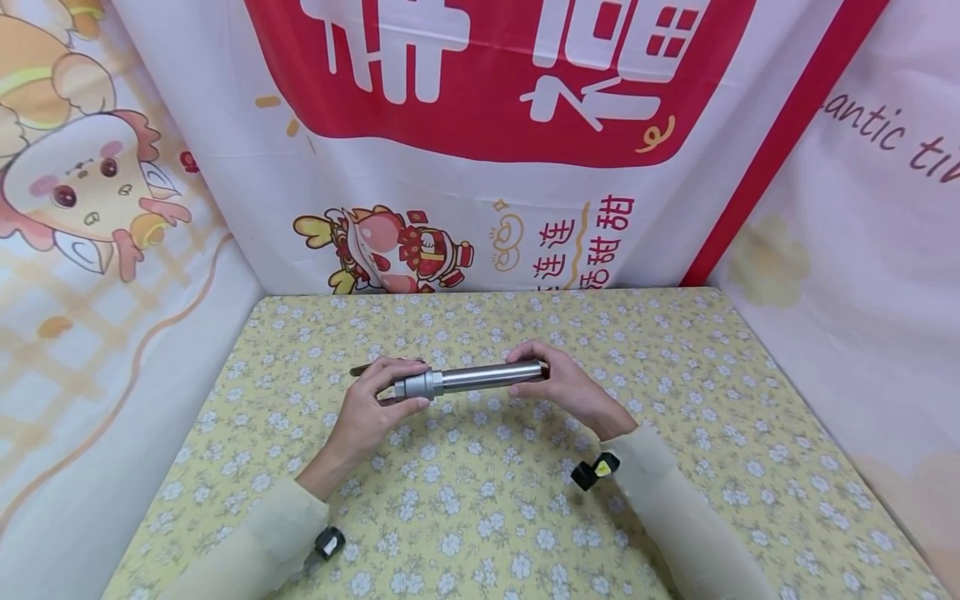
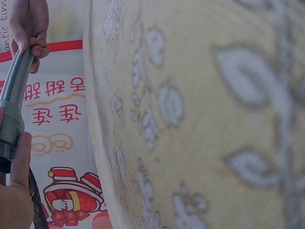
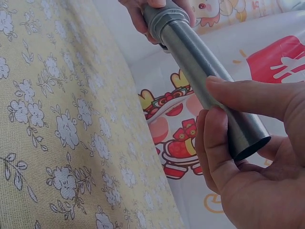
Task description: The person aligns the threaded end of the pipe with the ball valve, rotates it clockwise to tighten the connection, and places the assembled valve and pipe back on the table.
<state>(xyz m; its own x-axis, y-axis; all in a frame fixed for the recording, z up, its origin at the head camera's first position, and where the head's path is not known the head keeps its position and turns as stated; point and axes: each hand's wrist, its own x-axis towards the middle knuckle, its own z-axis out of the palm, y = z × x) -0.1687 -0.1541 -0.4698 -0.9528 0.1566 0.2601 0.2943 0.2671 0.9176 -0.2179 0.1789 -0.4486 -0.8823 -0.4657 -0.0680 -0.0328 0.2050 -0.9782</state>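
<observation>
Both hands hold a metal tube (image 1: 480,377) level over the cloth, one at each end. My left hand (image 1: 369,410) grips the grey collar fitting (image 1: 418,384) at its left end, thumb below and fingers above. My right hand (image 1: 568,388) pinches the tube near its far end between thumb and fingers. In the right wrist view, the smooth silvery tube (image 3: 195,62) ends in an open, hollow mouth close to the palm. A dark strip (image 1: 360,369) shows behind the left hand, mostly hidden by it; in the left wrist view it hangs below the fitting (image 2: 12,124).
A yellow floral cloth (image 1: 480,517) covers the table. Printed white and red curtains (image 1: 480,183) stand behind it and at both sides. Each sleeve carries a small black wrist device, one at the left wrist (image 1: 330,542) and one at the right (image 1: 595,472).
</observation>
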